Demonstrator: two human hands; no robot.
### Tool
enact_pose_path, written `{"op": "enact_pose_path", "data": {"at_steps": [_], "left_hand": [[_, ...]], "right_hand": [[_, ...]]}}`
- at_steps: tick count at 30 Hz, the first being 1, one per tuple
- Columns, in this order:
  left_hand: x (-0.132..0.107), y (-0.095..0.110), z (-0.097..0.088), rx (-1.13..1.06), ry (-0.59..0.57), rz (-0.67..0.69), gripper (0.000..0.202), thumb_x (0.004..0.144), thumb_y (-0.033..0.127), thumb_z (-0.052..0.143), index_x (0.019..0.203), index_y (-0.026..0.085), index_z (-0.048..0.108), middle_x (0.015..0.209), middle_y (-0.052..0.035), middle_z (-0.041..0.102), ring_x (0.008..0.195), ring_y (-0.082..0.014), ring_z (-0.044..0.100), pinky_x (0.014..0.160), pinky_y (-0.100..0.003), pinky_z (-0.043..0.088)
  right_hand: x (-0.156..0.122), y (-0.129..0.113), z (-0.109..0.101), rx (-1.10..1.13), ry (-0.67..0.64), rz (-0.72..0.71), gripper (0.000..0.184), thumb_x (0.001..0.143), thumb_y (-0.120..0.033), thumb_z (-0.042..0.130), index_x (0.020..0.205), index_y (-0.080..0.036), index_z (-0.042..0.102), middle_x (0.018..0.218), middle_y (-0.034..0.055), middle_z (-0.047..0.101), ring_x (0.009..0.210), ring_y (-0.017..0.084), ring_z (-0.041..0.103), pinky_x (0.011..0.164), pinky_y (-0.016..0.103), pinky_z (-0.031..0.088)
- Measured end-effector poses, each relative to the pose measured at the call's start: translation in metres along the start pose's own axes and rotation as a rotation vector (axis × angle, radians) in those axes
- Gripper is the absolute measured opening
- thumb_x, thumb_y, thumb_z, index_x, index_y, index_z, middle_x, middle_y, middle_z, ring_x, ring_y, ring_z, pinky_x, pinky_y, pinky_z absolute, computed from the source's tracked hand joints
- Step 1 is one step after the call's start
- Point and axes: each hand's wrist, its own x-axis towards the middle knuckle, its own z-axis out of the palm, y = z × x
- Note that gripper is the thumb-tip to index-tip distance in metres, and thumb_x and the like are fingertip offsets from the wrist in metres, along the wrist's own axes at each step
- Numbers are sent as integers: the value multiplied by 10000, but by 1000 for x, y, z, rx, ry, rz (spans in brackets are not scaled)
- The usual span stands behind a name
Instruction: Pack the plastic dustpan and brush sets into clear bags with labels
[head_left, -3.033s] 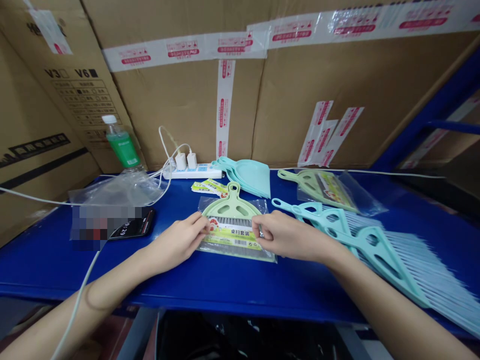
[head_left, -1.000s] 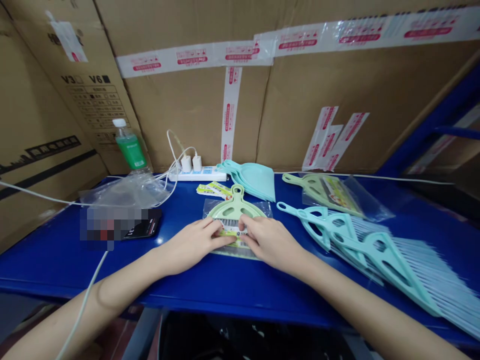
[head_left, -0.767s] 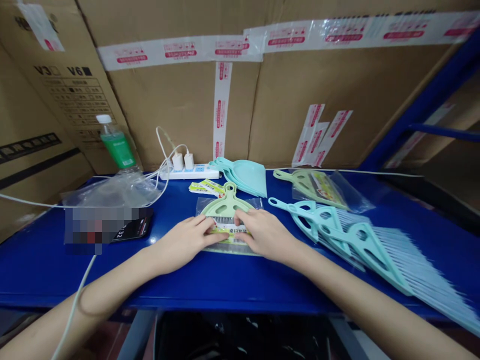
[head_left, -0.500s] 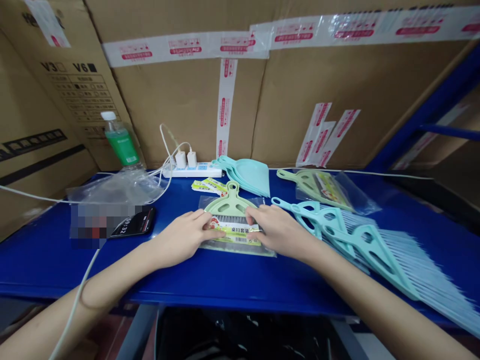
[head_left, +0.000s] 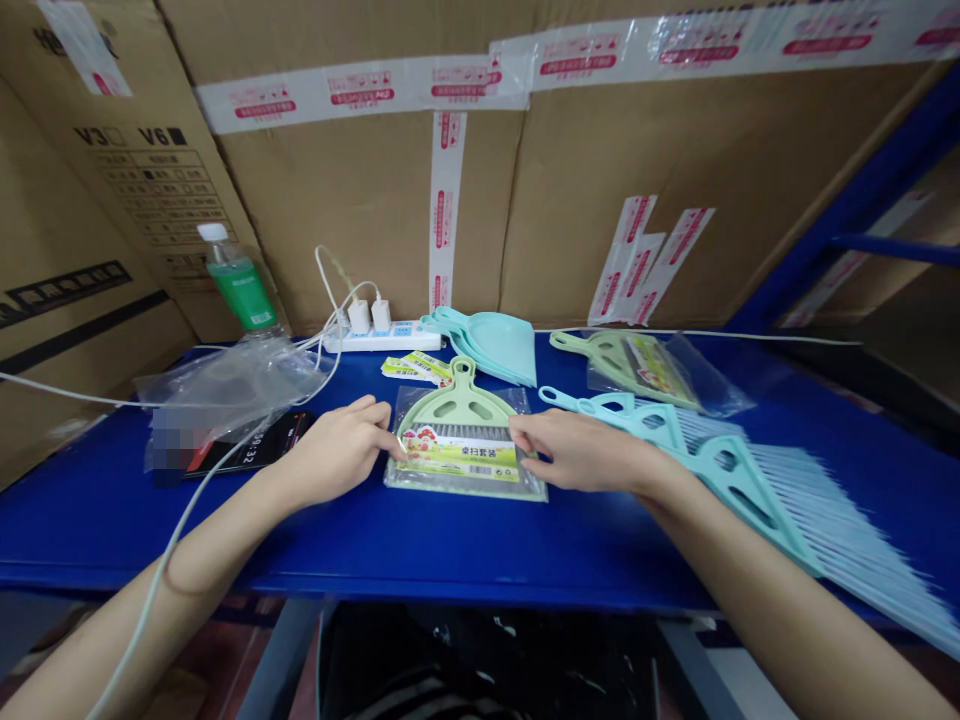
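A light green dustpan and brush set [head_left: 463, 405] lies flat in a clear plastic bag [head_left: 450, 488], its looped handle sticking out at the far end. Across the dark bristles sits a yellow-and-white printed label [head_left: 461, 455]. My left hand [head_left: 341, 450] is closed at the bag's left edge, thumb and forefinger together at the label's end, the other fingers curled. At the right edge my right hand [head_left: 577, 448] pinches the bag, its thumb below the bent fingers.
Blue brushes [head_left: 720, 470] lie to the right, blue dustpans [head_left: 499, 345] behind. Another bagged green set [head_left: 637, 365] sits at back right. Loose labels [head_left: 416, 368], a power strip [head_left: 405, 337], a phone [head_left: 262, 445], crumpled plastic [head_left: 232, 375] and a bottle [head_left: 240, 285] stand left.
Both hands have drawn apart from over the label to the bag's left and right edges. More of the label now shows, lying smoother across the bristles.
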Motion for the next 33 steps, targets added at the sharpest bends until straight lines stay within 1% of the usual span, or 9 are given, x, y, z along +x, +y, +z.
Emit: {"op": "enact_pose_path", "data": {"at_steps": [4,7,10,14,17,20,23,27,33], "left_hand": [[1,1,0,-39,-3,-36,448,788,21,356,822,261,733,737,-24,542,731,-175,481,652,-276,434],[0,6,-1,-63,18,-56,411,783,38,351,787,241,708,731,-15,560,731,-173,497,704,-293,441],[-1,11,-1,-66,64,-43,298,821,125,390,748,203,668,725,-14,556,736,-171,503,698,-290,439],[-1,17,5,10,205,32,308,907,296,418,732,175,642,755,-38,542,754,-179,492,640,-279,416],[0,23,11,73,285,142,316,937,264,384,779,169,639,801,-52,557,747,-176,485,680,-300,416],[1,32,16,63,253,238,258,939,234,379,972,178,629,852,-50,577,779,-182,508,718,-316,424],[2,37,18,54,190,259,289,937,229,376,1145,180,570,893,-59,579,813,-190,528,748,-326,442],[4,38,19,50,128,251,311,940,212,343,1157,166,561,881,-66,561,799,-190,542,763,-332,465],[4,37,18,67,81,216,330,931,201,374,1215,175,540,869,-59,540,771,-186,535,757,-333,465]], "right_hand": [[0,0,0,4,-19,9,292,706,-55,506,668,-230,276,637,-32,439,625,147,410,549,258,254],[0,-2,1,-5,-9,20,298,702,-68,518,667,-230,270,668,-21,464,655,154,420,560,262,251],[-1,-2,1,-10,10,26,291,698,-85,531,669,-228,280,673,-17,478,667,158,432,557,262,247],[-2,0,1,-25,61,9,231,717,-80,529,684,-220,347,621,-29,464,624,149,437,546,256,249],[-2,-1,2,3,161,-75,133,784,-79,489,750,-200,447,613,-30,491,584,138,452,556,249,281],[-2,-8,6,77,233,-254,99,838,-111,479,874,-181,540,707,3,584,634,149,521,590,248,340],[-1,-17,13,99,196,-402,187,856,-135,490,1006,-181,592,890,54,655,779,185,596,682,278,410],[0,-22,21,64,181,-397,261,853,-139,493,1079,-177,617,1018,94,666,891,224,618,761,328,443],[-1,-18,20,73,190,-390,289,841,-154,512,1093,-194,648,975,87,664,864,215,614,750,316,440]]}}
